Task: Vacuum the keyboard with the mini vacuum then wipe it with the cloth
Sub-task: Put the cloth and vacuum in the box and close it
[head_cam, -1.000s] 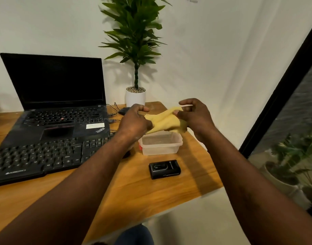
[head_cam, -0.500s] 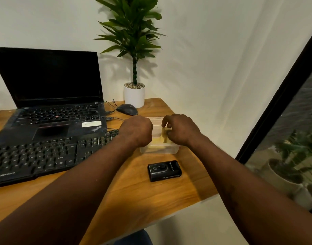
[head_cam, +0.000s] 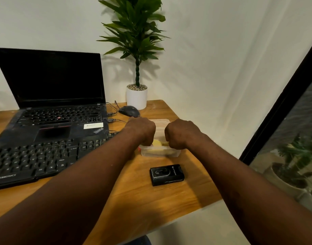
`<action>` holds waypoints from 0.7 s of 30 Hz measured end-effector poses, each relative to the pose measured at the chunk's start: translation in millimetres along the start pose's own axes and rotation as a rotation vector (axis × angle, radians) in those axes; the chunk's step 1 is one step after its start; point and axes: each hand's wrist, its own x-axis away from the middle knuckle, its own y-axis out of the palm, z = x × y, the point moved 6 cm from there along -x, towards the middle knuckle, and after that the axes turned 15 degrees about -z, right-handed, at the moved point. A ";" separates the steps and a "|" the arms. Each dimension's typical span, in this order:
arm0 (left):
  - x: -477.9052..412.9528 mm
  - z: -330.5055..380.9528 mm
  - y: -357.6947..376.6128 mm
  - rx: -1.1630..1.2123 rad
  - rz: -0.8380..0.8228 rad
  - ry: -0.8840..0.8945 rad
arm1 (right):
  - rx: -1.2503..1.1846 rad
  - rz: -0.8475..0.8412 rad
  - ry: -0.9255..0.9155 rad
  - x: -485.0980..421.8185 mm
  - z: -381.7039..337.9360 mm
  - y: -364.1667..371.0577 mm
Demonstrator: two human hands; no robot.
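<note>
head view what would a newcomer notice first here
Centre frame, the left hand and right hand curl down onto a yellow cloth inside a clear tub. A black mini vacuum lies just nearer the person; the keyboard sits to the left.

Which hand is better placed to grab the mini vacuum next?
Probably the right hand: the mini vacuum lies nearer it than the left hand, which sits on the keyboard side. Both are at the container.
</note>
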 end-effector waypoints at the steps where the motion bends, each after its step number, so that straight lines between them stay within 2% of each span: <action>1: 0.1 -1.4 -1.5 0.021 0.006 0.013 | -0.039 -0.028 0.001 -1.6 2.2 1.3; 4: 3.0 -7.7 -6.1 0.057 0.094 0.040 | -0.140 -0.083 -0.035 -4.6 5.1 6.5; 9: 7.9 -9.9 0.3 0.096 0.140 0.047 | -0.125 -0.021 -0.023 -5.2 5.6 7.8; 12: 11.5 -4.2 0.6 0.100 0.095 0.070 | -0.091 -0.026 -0.020 -9.8 4.2 7.1; 16: 3.6 -8.5 7.5 0.066 -0.032 0.015 | -0.115 -0.085 -0.016 -16.9 5.3 11.0; 19: -6.0 -14.3 12.1 0.116 -0.092 0.008 | -0.089 -0.013 0.020 -18.3 7.1 7.9; 21: -9.0 -17.6 15.0 0.186 -0.075 0.018 | -0.071 0.038 0.039 -18.1 9.8 6.7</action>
